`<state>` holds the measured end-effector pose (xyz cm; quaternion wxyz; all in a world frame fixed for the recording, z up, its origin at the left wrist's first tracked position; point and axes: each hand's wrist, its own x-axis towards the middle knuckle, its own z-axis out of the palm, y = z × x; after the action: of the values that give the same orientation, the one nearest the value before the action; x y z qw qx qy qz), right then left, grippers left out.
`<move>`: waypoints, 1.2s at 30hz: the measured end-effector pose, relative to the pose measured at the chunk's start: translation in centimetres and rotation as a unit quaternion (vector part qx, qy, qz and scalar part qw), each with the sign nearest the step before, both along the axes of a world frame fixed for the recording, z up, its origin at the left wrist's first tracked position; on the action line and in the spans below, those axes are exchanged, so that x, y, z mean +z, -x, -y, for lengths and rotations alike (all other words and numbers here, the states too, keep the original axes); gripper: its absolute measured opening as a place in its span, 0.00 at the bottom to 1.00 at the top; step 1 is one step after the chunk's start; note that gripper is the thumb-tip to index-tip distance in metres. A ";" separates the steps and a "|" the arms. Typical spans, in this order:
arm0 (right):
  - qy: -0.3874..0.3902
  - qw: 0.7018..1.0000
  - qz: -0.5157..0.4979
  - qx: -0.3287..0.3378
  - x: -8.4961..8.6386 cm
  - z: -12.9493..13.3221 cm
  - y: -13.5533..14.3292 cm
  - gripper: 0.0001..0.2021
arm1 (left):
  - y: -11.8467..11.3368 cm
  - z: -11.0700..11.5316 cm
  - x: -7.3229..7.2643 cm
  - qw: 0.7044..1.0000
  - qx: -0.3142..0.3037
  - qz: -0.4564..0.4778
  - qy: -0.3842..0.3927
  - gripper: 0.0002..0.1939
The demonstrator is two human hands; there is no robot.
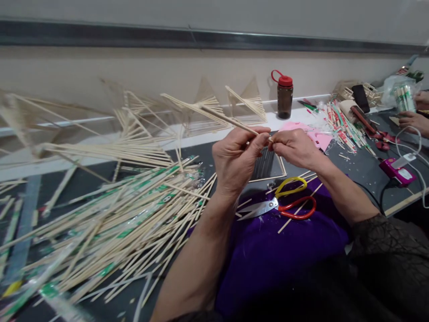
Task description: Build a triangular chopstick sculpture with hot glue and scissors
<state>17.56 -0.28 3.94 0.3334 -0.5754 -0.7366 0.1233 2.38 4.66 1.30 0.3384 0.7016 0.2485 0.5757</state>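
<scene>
Wooden stick (pixel 231 121) slanted above the table (pixel 355 169), pinched by the left hand (pixel 233 163), thumb against fingers; whether the curled fingers of the right hand (pixel 296 148) gripped its near end, I couldn't tell. Light, close support suited something so slim.

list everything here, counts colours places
sticks: many, pale, left
held stick: 1+, pale, centre
frames: several, pale, along wall
strip: 1, bluish, left
bottle: 1, dark, red lid, by wall
cloth: 1, purple, bottom centre
scissors: 1, yellow and red, on cloth
paper: some, pink, mid right
wrappers: many, red and green, right
phone: 1, black, right
plug block: 1, magenta, right
cables: some, black and white, right
table: 1, dark grey, below
other person's hands: 2, far right
left hand: 1, centre
right hand: 1, centre
</scene>
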 end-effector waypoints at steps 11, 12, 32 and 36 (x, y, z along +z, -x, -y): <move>-0.042 0.996 0.047 -0.058 0.1 0.0 -0.3 0.14 | -0.4 0.2 0.5 0.998 -0.038 0.038 0.027 0.09; -0.045 0.997 0.037 -0.057 0.2 0.0 -0.4 0.14 | -0.4 0.2 0.6 0.997 -0.046 0.046 0.037 0.09; -0.066 0.927 -0.367 0.043 2.7 2.1 -2.8 0.11 | -1.9 4.2 1.5 0.959 -0.168 -0.223 0.044 0.18; -0.110 0.924 -0.366 0.021 2.6 2.0 -3.1 0.09 | -2.4 4.2 0.9 0.966 -0.145 -0.214 0.027 0.18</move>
<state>20.65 -2.33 6.58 0.6380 -0.4347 -0.5842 0.2503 4.73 0.46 2.24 0.3762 0.8276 0.2261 0.3498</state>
